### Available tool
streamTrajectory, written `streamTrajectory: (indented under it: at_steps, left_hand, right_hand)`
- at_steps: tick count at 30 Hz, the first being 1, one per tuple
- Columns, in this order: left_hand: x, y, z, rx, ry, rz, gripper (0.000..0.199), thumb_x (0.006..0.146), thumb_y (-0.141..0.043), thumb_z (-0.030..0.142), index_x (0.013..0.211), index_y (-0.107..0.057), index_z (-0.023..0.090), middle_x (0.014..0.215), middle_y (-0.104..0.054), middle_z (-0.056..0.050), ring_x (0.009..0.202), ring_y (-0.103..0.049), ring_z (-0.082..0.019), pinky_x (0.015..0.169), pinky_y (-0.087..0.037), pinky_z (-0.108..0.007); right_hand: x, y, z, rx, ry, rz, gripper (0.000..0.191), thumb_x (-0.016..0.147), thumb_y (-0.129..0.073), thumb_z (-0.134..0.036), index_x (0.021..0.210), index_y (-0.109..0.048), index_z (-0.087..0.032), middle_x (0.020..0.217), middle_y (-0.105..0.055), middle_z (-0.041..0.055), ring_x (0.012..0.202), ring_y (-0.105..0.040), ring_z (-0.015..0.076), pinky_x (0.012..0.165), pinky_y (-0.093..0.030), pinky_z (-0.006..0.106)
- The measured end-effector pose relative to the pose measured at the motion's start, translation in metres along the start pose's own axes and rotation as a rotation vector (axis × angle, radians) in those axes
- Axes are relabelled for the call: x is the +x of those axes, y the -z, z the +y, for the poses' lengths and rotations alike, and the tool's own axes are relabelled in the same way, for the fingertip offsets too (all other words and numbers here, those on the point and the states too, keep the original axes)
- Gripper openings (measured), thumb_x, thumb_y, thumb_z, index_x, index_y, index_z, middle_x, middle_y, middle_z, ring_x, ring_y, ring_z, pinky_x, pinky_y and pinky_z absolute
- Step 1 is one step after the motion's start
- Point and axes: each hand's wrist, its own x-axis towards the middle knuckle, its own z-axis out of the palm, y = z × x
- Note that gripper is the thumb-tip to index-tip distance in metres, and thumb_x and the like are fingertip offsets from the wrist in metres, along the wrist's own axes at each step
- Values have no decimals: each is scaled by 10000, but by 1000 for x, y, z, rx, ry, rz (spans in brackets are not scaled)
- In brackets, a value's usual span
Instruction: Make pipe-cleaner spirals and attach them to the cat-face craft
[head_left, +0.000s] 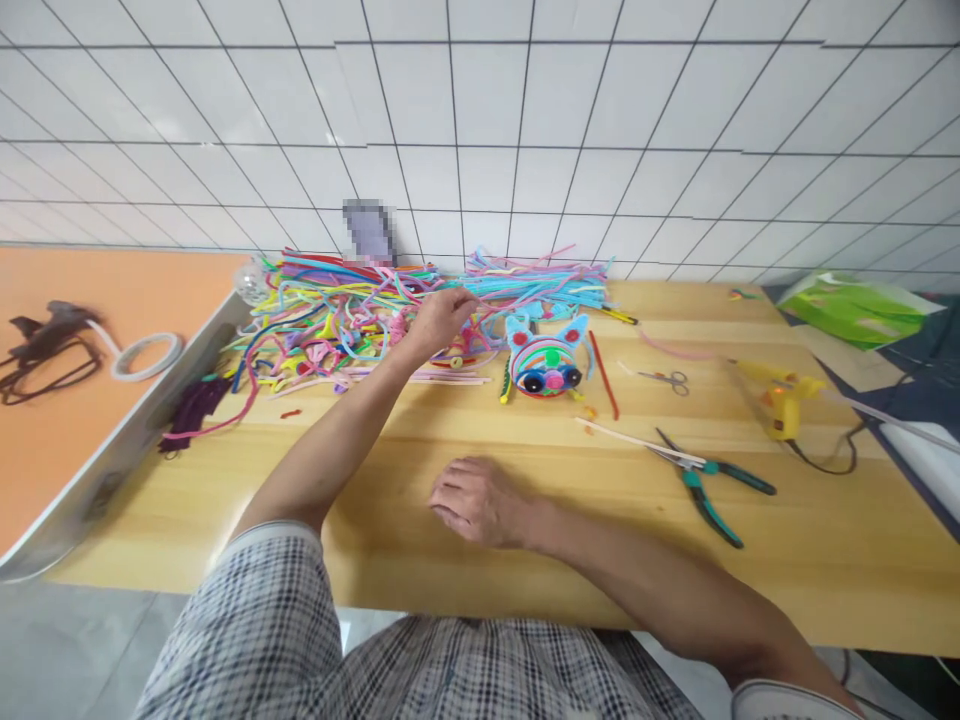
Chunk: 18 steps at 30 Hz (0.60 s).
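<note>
My left hand (pixel 442 322) reaches over a pile of colourful pipe cleaners (pixel 330 330), fingers pinched together at its right part. Pipe cleaners lie right at the fingertips, but what they grip, if anything, is too small to tell. My right hand (pixel 476 500) rests on the wood near the front edge, fingers curled in and nothing showing in them. Just right of my left hand sits an animal head made of pipe cleaners (pixel 547 358), with light blue ears, dark round eyes and a pink nose. A bundle of blue and pink pipe cleaners (pixel 555 288) lies behind it.
Green-handled pliers (pixel 701 480), small scissors (pixel 667 380) and a red pipe cleaner (pixel 604 375) lie to the right. A yellow glue gun (pixel 784 400) stands farther right with its cord, near a green packet (pixel 855 310). The tiled wall (pixel 487 120) closes off the back.
</note>
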Motion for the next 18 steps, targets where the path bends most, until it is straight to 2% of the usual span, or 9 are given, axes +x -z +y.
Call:
streamTrajectory:
  at_steps: [3, 6, 10, 13, 18]
  left_hand:
    - [23, -15, -4, 91, -44, -29, 281, 972, -562, 264, 978, -824, 161, 972, -830, -96, 935, -723, -253, 922, -548, -354]
    - [39, -32, -8, 185, -101, -46, 349, 1000, -526, 235, 1142, -833, 147, 1229, -832, -150, 1182, -734, -298, 1106, -535, -410]
    - [56, -49, -13, 259, -175, -138, 491, 1056, -458, 252, 1435, -723, 87, 1597, -651, -199, 1475, -611, -297, 1294, -424, -424]
    - [67, -60, -16, 304, -214, -208, 544, 1066, -442, 257, 1538, -644, 77, 1704, -541, -204, 1578, -519, -306, 1358, -342, -458]
    - [78, -76, -21, 334, -266, -269, 555, 1069, -516, 332, 1600, -602, 194, 1784, -442, -152, 1664, -401, -342, 1385, -251, -574]
  right_hand:
    - [0, -2, 0, -17, 6, 24, 240, 1112, -584, -289, 936, -721, -198, 888, -791, 43, 846, -673, 198, 787, -508, 349]
    - [1, -2, 1, -19, 7, -16, 209, 1098, -601, -268, 949, -729, -195, 913, -803, 43, 858, -676, 195, 819, -519, 341]
    - [2, 1, 2, 3, 1, -109, 140, 1075, -634, -249, 1008, -739, -186, 944, -800, 57, 891, -673, 201, 847, -524, 341]
    - [2, 2, 2, 6, -2, -145, 140, 1073, -624, -236, 1046, -750, -180, 944, -791, 60, 912, -666, 202, 848, -525, 341]
    - [5, 5, -1, -38, -33, -201, 165, 1080, -613, -243, 1023, -760, -200, 939, -802, 31, 875, -647, 190, 832, -521, 331]
